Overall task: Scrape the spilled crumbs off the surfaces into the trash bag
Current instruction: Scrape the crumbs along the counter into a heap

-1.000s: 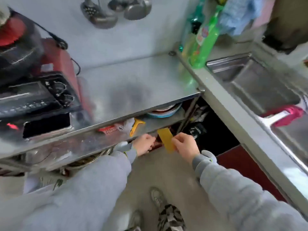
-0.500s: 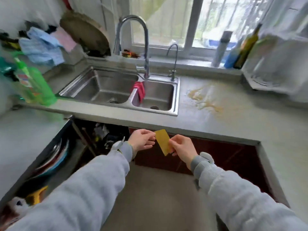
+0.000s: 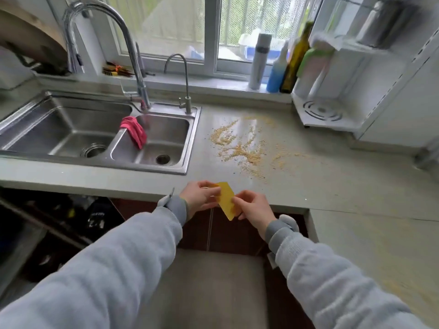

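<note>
Head cam: both hands hold a flat yellow scraper [image 3: 226,200], thin plastic w/ a straight edge, tilted, just over the counter's front edge. Left hand [image 3: 202,198] pinches its upper end, fingers curled round it; right hand [image 3: 253,207] pinches the lower right side btwn thumb and fingertips. Both in grey fleecy sleeves. Crumbs [image 3: 242,148] lie scattered on the pale, smooth countertop [image 3: 332,186], a loose tan grainy patch right of the sink, well apart from the scraper; a fainter patch sits on the counter at far right, blurred. Steel double sink [image 3: 71,129] w/ brushed basins and round drains; a pink cloth [image 3: 134,130] drapes over the divider. Tall curved chrome faucet [image 3: 133,60] behind, a smaller tap [image 3: 185,84] beside it. Bottles [image 3: 280,65] stand on the window sill. White rack [image 3: 332,108] at right.
</note>
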{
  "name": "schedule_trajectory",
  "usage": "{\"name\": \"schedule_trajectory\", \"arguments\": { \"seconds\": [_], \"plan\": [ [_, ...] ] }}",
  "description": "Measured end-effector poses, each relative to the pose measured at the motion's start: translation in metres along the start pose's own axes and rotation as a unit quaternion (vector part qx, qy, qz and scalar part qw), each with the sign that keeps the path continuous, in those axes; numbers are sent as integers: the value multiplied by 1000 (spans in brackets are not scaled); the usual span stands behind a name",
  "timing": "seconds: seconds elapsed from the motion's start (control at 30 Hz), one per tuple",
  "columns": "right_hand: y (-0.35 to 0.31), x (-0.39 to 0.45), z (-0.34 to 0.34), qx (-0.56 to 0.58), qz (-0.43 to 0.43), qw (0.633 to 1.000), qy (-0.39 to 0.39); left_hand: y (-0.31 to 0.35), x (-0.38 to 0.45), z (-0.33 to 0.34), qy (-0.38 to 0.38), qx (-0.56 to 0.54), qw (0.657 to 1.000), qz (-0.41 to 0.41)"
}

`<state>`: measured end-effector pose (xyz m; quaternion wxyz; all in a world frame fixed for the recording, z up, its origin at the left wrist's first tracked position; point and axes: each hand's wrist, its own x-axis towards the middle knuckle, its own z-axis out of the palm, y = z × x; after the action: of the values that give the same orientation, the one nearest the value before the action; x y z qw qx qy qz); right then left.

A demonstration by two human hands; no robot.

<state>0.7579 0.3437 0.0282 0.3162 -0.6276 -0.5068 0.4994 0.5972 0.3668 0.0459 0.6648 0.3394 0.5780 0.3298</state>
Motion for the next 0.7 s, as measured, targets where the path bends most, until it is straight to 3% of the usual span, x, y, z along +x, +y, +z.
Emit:
{"name": "schedule_trajectory", "arguments": {
  "seconds": [0.27,0.53,0.63,0.7],
  "plan": [
    [-29,98,17,-4,24,999,-36,44,93,-35,-3,56,998,-8],
    [-64,194,34,2,52,999,13,116,199,-66,-52,162,985,-20],
    [-60,212,39,-7,70,997,28,116,220,-72,-27,235,972,1],
    [-54,226,45,-14,92,995,32,107,230,-80,28,366,929,53]
  ]
}}
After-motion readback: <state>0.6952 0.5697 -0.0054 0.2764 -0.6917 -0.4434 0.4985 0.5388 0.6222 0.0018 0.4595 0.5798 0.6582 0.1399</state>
